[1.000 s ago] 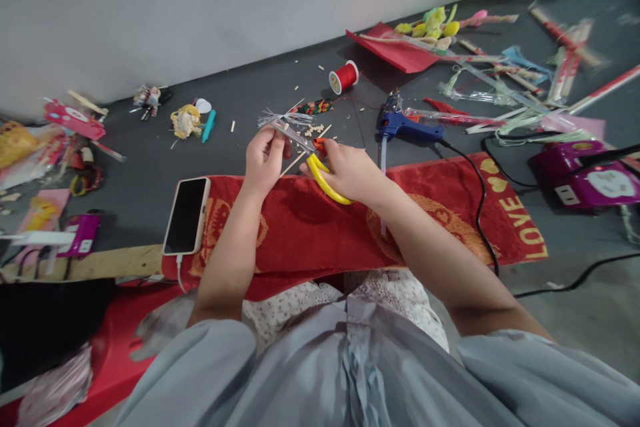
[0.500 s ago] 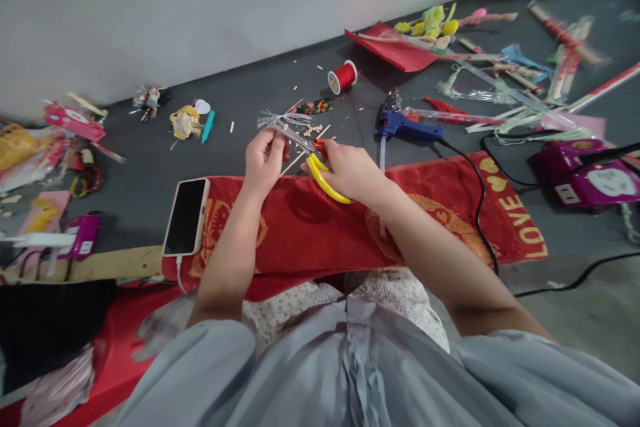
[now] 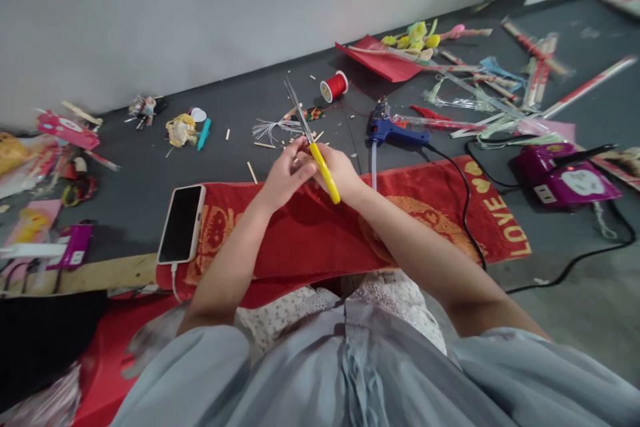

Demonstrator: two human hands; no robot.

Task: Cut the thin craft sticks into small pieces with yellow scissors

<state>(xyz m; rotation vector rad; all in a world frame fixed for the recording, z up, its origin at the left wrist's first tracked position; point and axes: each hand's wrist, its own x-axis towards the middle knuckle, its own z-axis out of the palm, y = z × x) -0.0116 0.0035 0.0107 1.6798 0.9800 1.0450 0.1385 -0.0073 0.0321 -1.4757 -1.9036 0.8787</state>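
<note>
A grey surface (image 3: 225, 97) runs along a pale wall (image 3: 175, 7), with a red towel (image 3: 310, 233) laid over its near edge. Above the towel's far side the person's two hands meet. The right hand (image 3: 343, 177) is curled about the yellow-handled scissors (image 3: 324, 170), whose blades look closed and point away toward the wall, leaning a little left. The left hand (image 3: 286, 177) is right beside it, fingers bent and thumb extended toward the handle; the overlap hides whether it pinches anything.

Just past the hands, thin white strands (image 3: 274, 128) lie left of the blades, and a patterned green-and-orange piece (image 3: 315, 113) sits partly behind them. A short pale stick (image 3: 253, 172) lies left of the left hand. Farther out, a spool of red thread (image 3: 334, 87) rests on its side, with a red sheet (image 3: 383, 63) beyond it to the right.

A blue glue gun (image 3: 400, 133) lies right of the hands, its black cord (image 3: 463, 200) crossing the towel. At the towel's left end is a phone (image 3: 181, 223) with a white cable (image 3: 174, 278) plugged in. Beyond that, a turquoise tube (image 3: 204, 134) lies beside a yellowish bundle (image 3: 180, 130). At far right stands a purple box (image 3: 555, 180).
</note>
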